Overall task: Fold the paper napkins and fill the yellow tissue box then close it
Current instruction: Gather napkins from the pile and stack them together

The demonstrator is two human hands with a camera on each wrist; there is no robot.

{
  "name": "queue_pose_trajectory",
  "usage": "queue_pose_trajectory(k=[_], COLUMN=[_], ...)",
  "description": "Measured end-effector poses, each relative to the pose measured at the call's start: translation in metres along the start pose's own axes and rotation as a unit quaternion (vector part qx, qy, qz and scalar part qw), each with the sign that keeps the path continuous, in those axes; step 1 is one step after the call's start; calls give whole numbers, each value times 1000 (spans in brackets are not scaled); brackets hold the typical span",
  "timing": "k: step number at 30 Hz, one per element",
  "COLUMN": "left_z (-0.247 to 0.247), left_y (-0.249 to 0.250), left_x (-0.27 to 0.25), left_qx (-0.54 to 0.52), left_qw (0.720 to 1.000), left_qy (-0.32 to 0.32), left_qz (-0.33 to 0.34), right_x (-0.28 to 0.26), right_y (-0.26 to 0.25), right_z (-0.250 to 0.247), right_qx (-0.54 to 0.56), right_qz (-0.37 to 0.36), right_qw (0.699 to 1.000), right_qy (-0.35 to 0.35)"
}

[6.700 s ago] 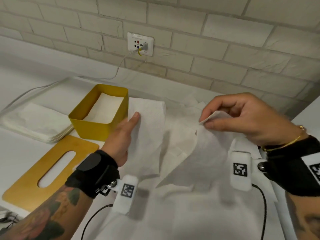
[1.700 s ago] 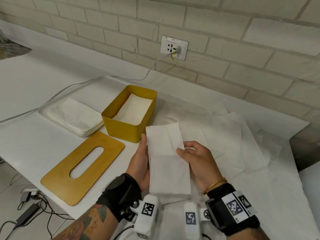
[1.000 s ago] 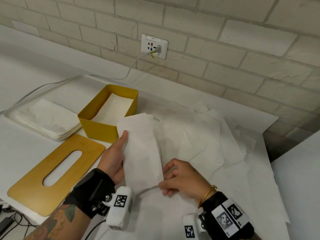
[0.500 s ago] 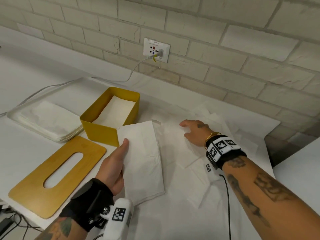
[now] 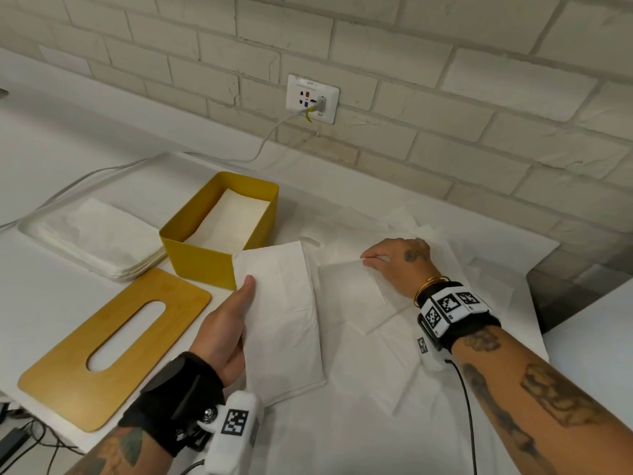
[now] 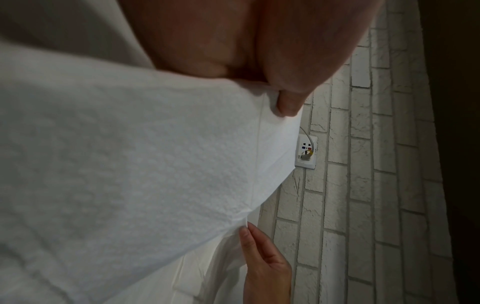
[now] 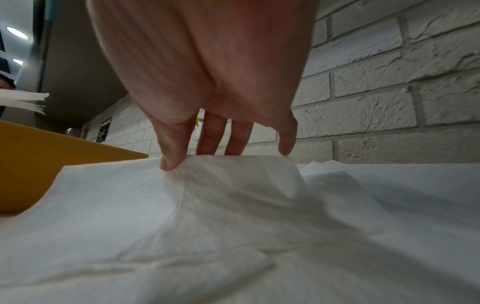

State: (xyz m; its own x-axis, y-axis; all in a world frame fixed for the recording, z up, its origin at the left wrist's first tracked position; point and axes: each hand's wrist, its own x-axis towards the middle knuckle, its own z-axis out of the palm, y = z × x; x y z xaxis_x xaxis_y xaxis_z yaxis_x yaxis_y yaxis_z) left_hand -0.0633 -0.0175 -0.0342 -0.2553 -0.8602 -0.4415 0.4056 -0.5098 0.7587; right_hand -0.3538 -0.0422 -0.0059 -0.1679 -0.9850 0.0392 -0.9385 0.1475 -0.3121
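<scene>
Two hands split, right hand [image 5: 399, 265] now pinching loose napkin [image 5: 352, 296] edge at frame centre-right, no longer flat, left hand [image 5: 227, 332] fingers gripping folded napkin [image 5: 284, 323], long axis toward yellow tissue box [image 5: 202, 258] upper left.

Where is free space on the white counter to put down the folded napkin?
Bare white counter lies left of the yellow slotted lid, before the tray of napkins. Right of the yellow tissue box, loose napkins cover everything.
</scene>
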Motion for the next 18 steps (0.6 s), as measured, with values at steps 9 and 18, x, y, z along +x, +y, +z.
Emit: queue_pose_trajectory(k=[9,18], left_z=[-1,-3], left_y=[-3,-1], left_x=[4,6], left_qx=[8,-13], left_qw=[1000,999], left_qy=[-5,8], left_qz=[-19,-29], right_x=[-11,-31], right_y=[0,-40], right_z=[2,-58], right_qx=[-10,299], right_qz=[-50,-55], right_qw=[998,948], right_qy=[42,94])
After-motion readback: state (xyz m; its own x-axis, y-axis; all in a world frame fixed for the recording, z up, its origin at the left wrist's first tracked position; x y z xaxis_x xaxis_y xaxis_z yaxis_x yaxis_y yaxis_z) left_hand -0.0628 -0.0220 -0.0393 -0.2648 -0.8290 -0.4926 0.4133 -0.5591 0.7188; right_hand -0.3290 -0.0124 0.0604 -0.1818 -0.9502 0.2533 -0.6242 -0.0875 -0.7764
